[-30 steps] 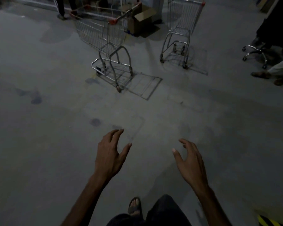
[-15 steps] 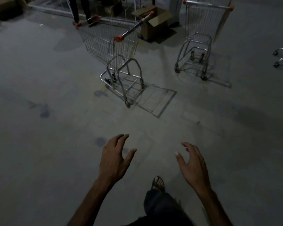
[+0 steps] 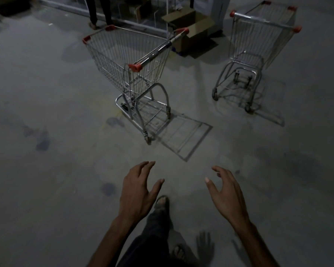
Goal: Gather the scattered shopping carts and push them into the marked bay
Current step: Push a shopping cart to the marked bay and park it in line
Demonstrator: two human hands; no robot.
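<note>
- Head view: left hand and right hand are held out low in front, palms down, fingers spread and slightly curled, holding nothing.
- Near cart stands on the bare concrete floor ahead and a little left, apart from both hands. Its handle bar, red-capped, runs diagonally toward the right side, so the cart sits skewed to the approach.
- Second cart stands further right, well apart from the first, handle toward the camera.
- No bay marking can be made out in this frame.
- Judgement, step in hand: closing on the near cart. Best to come round to its right, square up behind the bar, and take it with both hands spaced apart before pushing.
- Room: open floor to the left and in front. An open cardboard box lies just behind the near cart, and a standing person's legs are at the far edge; turn the cart away from both.
</note>
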